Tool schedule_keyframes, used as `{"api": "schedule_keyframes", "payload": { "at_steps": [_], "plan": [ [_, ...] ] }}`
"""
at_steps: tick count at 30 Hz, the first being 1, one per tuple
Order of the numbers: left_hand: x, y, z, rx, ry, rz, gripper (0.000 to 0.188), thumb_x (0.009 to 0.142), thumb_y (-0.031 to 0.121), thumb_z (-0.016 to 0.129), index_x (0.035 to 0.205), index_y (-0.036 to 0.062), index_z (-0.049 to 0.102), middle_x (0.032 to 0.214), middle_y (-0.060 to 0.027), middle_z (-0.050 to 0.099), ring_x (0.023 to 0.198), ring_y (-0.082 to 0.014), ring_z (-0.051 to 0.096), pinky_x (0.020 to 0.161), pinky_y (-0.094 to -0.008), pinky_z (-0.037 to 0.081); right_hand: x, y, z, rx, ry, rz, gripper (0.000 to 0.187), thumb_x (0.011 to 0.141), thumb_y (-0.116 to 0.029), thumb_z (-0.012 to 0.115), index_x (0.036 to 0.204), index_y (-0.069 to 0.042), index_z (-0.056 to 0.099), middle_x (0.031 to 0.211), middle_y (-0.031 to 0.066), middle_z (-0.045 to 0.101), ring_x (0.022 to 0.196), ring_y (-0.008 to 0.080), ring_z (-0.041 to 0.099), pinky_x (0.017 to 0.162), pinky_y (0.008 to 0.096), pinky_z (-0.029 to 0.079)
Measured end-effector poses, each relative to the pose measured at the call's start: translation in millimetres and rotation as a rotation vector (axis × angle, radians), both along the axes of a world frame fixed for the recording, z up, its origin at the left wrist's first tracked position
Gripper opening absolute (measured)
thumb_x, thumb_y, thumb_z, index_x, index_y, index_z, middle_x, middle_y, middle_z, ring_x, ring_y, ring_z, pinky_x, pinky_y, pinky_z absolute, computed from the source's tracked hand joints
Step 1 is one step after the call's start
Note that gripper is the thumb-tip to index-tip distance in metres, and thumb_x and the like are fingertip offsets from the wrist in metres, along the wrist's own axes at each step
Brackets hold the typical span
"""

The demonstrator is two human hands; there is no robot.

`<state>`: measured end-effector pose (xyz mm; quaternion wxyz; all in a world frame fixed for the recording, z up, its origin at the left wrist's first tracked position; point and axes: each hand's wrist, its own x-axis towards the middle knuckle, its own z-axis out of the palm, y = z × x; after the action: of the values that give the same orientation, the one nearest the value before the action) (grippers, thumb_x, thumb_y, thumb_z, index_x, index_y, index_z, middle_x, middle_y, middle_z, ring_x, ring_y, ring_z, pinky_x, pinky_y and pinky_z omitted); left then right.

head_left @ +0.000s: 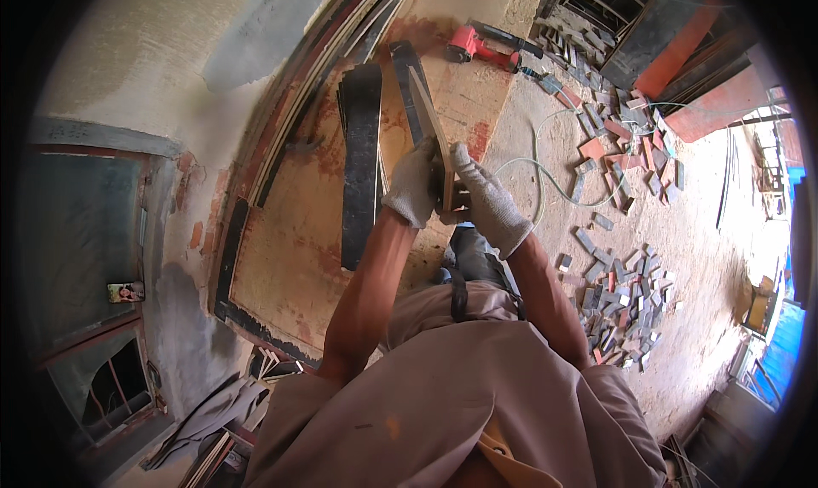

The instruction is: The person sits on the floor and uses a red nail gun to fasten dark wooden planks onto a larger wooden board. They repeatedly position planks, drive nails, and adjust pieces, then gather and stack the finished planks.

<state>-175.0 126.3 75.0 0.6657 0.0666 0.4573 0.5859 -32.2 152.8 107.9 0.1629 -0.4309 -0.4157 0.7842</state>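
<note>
floor [699,258]: pale and dusty, it spread across the right side.
desk [290,258]: broad, wooden and red-stained, it gave the long pieces flat support.
dark boards [362,164]: they lay stacked lengthwise left of the hands, probably to stay within easy reach.
narrow board [437,130]: it stood on edge over the desk's near side, pointing away from the wearer, gripped at its near end, perhaps for control.
red air tool [464,43]: it rested at the desk's far right, apparently parked out of the hands' way.
left hand [413,185]: gloved, closed around the board's left side.
right hand [490,200]: gloved, pressing the opposite side, likely to steady it; some fingertips were hidden.
small blocks [620,271]: they littered the floor, seemingly unsorted.
</note>
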Motion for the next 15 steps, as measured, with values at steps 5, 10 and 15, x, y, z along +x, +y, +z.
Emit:
{"api": "schedule_keyframes", "payload": {
  "at_steps": [5,10,15],
  "plan": [
    [-22,10,-26,0.048,-0.018,-0.012,0.034,0.112,0.026,0.041,0.129,0.0059,0.063,0.11,-0.0082,0.068,0.097,-0.021,0.068,0.086,-0.037,0.058,-2,12,6,0.031,0.045,0.013,0.081,0.1,-0.073,0.047,0.134,-0.001,0.062,0.104,0.0129,0.067,0.084,0.0206,0.069,0.074,0.0349,0.063],
    [-19,10,-12,0.099,-0.143,0.061,0.033,0.108,0.02,0.051,0.133,0.0,0.061,0.113,-0.0124,0.069,0.103,-0.0222,0.068,0.09,-0.0384,0.057,1,6,32,0.119,0.096,0.002,0.086,0.097,-0.075,0.052,0.13,0.004,0.062,0.106,0.0159,0.067,0.088,0.0233,0.072,0.073,0.0359,0.064],
    [7,0,-75,-0.015,0.897,0.149,0.055,0.098,0.015,0.066,0.146,-0.0044,0.05,0.129,-0.0232,0.068,0.116,-0.0284,0.068,0.098,-0.0372,0.053,26,-28,-30,-0.176,0.026,-0.144,0.032,0.103,-0.025,0.064,0.103,0.007,0.065,0.092,0.0181,0.071,0.083,0.0258,0.074,0.076,0.0381,0.063]
  ]
}}
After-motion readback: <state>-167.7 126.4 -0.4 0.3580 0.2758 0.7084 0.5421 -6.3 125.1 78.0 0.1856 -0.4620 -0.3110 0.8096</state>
